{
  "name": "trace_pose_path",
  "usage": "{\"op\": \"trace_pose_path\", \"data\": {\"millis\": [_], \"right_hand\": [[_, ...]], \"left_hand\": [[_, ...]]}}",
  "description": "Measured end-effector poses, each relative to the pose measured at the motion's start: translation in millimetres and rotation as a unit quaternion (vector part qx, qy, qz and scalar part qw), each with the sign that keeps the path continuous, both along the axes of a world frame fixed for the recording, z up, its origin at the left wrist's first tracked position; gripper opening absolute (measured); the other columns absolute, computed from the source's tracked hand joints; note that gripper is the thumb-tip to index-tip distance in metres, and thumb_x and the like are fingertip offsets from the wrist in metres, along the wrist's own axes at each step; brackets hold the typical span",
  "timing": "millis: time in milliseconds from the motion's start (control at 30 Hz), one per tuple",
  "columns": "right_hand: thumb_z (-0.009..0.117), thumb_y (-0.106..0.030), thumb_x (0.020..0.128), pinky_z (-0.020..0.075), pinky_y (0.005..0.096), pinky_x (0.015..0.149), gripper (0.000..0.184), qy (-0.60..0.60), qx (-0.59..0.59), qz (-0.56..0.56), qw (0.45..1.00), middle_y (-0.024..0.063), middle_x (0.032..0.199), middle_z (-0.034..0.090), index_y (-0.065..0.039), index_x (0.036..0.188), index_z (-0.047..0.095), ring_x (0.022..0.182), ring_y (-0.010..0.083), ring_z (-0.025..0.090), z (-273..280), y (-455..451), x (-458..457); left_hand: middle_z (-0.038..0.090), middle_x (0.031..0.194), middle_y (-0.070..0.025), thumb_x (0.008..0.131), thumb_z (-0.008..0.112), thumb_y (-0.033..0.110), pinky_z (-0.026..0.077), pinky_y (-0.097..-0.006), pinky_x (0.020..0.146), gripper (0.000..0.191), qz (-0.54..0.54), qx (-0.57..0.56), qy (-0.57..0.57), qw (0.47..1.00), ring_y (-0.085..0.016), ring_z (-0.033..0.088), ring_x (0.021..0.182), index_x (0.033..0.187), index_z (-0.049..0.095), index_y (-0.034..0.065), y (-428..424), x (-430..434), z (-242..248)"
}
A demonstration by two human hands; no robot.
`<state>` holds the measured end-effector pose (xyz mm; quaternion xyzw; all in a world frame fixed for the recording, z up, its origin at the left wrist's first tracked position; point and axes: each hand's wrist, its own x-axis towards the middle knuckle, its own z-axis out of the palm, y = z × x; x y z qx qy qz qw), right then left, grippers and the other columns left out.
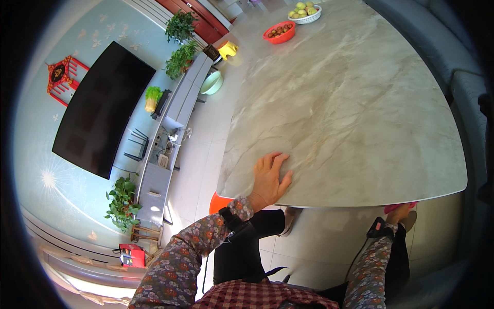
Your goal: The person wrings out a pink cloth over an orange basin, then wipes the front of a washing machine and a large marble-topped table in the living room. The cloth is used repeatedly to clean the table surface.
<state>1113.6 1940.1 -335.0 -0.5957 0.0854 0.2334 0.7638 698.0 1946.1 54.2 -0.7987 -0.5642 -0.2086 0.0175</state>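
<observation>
Before me stretches a large table with a marbled stone-look top (339, 116). My left hand (270, 179) rests on it near the front left corner, fingers apart and holding nothing. At the front edge on the right, my right hand (399, 214) grips a pink cloth (401, 207), partly hidden under the tabletop's rim. At the far end of the table stand a red plastic basket (278, 38) of small brownish-red fruits and a white basket (314, 17) of yellow-green fruits.
An orange round-edged thing (219, 202) shows below the table's left corner. Left stands a grey TV cabinet (156, 197) with potted plants (123, 201). A green basin (212, 82) and a yellow stool (227, 50) are on the floor. A grey sofa (428, 31) lines the right side.
</observation>
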Motion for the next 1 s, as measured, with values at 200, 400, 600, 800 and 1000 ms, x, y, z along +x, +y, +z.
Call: {"op": "trace_pose_path", "data": {"millis": [200, 400, 600, 800, 1000], "right_hand": [[0.067, -0.039, 0.089, 0.0517, 0.0368, 0.063, 0.043, 0.037, -0.160, 0.007, 0.986, 0.0106, 0.097, 0.067, 0.003, 0.101, 0.066, 0.075, 0.0213, 0.061, 6.3, -13.7, -138.8], [0.065, -0.038, 0.090, 0.0514, 0.0378, 0.065, 0.043, 0.116, -0.136, 0.069, 0.981, 0.0091, 0.098, 0.066, 0.002, 0.106, 0.064, 0.079, 0.0223, 0.061, 11.1, -34.4, -264.3], [0.056, -0.021, 0.095, 0.0539, 0.0349, 0.077, 0.034, 0.184, 0.006, -0.025, 0.983, 0.0094, 0.109, 0.065, -0.001, 0.122, 0.060, 0.089, 0.0218, 0.062, -0.4, -6.6, -193.2], [0.057, -0.024, 0.094, 0.0575, 0.0389, 0.076, 0.038, 0.170, 0.274, 0.127, 0.938, 0.0112, 0.106, 0.067, 0.001, 0.122, 0.056, 0.090, 0.0296, 0.066, 7.2, 4.0, 11.0], [0.051, -0.017, 0.097, 0.0548, 0.0389, 0.083, 0.037, 0.014, 0.059, 0.001, 0.998, 0.0146, 0.119, 0.062, 0.001, 0.129, 0.053, 0.099, 0.0280, 0.062, 48.7, 5.6, -43.0]], "left_hand": [[0.048, 0.125, -0.0167, 0.084, 0.064, 0.025, 0.035, -0.0455, 0.095, 0.046, 0.001, 0.008, -0.011, 1.000, -0.036, 0.045, 0.113, 0.124, 0.052, 0.0079, 0.2, -0.7, -0.8], [0.050, 0.123, -0.0186, 0.082, 0.064, 0.023, 0.038, -0.0474, 0.094, 0.045, 0.011, 0.021, -0.005, 1.000, -0.038, 0.047, 0.110, 0.123, 0.053, 0.0066, 5.9, 0.1, -4.7], [0.050, 0.123, -0.0203, 0.085, 0.063, 0.021, 0.036, -0.0468, 0.095, 0.043, -0.023, 0.012, -0.003, 1.000, -0.039, 0.047, 0.109, 0.123, 0.053, 0.0041, 6.1, 0.1, -2.5], [0.049, 0.125, -0.0212, 0.086, 0.061, 0.020, 0.035, -0.0460, 0.096, 0.043, -0.017, -0.005, 0.005, 1.000, -0.039, 0.045, 0.111, 0.125, 0.053, 0.0034, 4.0, 3.8, 0.6], [0.048, 0.126, -0.0218, 0.085, 0.061, 0.019, 0.035, -0.0456, 0.096, 0.043, -0.016, -0.006, 0.013, 1.000, -0.039, 0.046, 0.110, 0.125, 0.053, 0.0030, 4.7, 4.4, 0.9]]}}
